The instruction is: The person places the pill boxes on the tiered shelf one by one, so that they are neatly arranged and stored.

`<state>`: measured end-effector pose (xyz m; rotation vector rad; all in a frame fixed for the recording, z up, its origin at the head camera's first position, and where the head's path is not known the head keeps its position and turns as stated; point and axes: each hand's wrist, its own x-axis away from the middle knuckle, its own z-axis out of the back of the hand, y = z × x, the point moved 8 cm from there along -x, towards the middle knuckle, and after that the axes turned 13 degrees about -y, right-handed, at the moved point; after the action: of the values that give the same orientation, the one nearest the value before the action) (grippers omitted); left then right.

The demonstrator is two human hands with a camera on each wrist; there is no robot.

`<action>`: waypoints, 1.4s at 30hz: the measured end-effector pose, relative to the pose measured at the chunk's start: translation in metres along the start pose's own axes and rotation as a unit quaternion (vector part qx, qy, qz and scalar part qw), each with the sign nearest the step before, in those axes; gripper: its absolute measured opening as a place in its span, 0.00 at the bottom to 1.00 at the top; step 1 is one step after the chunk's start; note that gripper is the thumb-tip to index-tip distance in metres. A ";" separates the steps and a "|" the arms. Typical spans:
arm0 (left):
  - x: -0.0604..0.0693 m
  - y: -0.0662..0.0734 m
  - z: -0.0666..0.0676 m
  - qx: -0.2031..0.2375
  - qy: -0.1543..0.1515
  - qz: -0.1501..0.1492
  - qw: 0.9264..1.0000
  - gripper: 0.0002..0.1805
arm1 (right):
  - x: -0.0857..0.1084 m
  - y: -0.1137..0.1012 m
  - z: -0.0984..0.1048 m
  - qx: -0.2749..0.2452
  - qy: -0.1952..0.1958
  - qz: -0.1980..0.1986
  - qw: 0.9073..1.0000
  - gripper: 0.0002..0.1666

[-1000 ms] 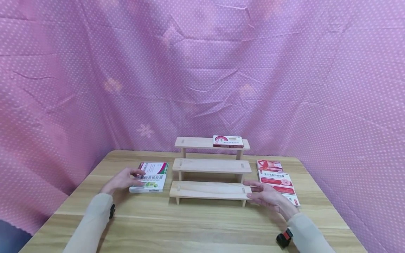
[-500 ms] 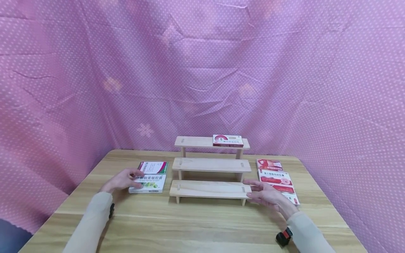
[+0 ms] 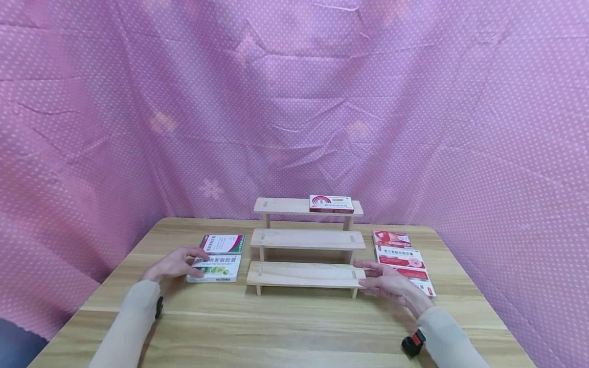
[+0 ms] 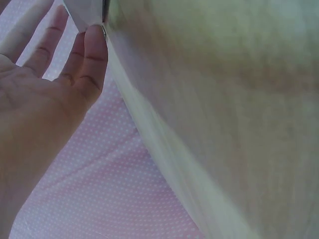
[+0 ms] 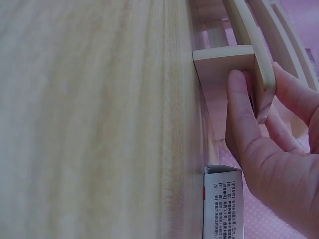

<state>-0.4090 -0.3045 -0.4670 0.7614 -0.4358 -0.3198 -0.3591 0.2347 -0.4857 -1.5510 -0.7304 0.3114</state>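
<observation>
On the left, my left hand (image 3: pixel 176 263) holds the left edge of a white and green box (image 3: pixel 223 267) lying flat, thumb at the near side and fingers over the top. The left wrist view shows the fingertips of that hand (image 4: pixel 50 89) against a pale box corner (image 4: pixel 87 14); the rest is cut off. My right hand (image 3: pixel 391 286) grips the right end of the lowest wooden shelf (image 3: pixel 303 275). Seen from the right wrist, the hand (image 5: pixel 284 154) has the board (image 5: pixel 264 74) between its digits.
A red and white box (image 3: pixel 331 204) lies on the top shelf (image 3: pixel 285 205), above the middle shelf (image 3: pixel 303 239). Behind the left hand's box is a white, green and magenta box (image 3: pixel 223 244). Several red and white boxes (image 3: pixel 401 258) lie right of the stand.
My left hand has shifted slightly toward the front with the white and green box, and a thin gap now shows behind that box. The right hand stays at the lowest shelf's end.
</observation>
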 end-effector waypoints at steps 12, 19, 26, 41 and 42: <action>0.002 0.001 -0.003 -0.032 -0.013 -0.017 0.999 0.29 | -0.001 0.001 0.001 0.012 -0.004 0.002 1.000 0.38; 0.004 0.000 -0.008 -0.025 -0.031 0.013 0.999 0.37 | -0.001 0.001 0.001 0.006 -0.002 0.001 1.000 0.37; 0.003 -0.001 -0.009 -0.035 -0.020 0.010 0.999 0.44 | -0.001 0.000 0.001 0.000 -0.002 0.006 1.000 0.38; 0.009 0.009 -0.001 0.031 -0.040 -0.023 0.998 0.48 | -0.001 0.001 0.001 -0.002 -0.010 0.002 1.000 0.39; 0.009 0.011 0.000 0.027 -0.037 -0.026 0.999 0.48 | -0.001 0.001 0.001 -0.001 -0.010 0.002 1.000 0.39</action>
<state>-0.3996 -0.3012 -0.4562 0.8162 -0.4971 -0.3866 -0.3602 0.2352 -0.4866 -1.5526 -0.7431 0.3287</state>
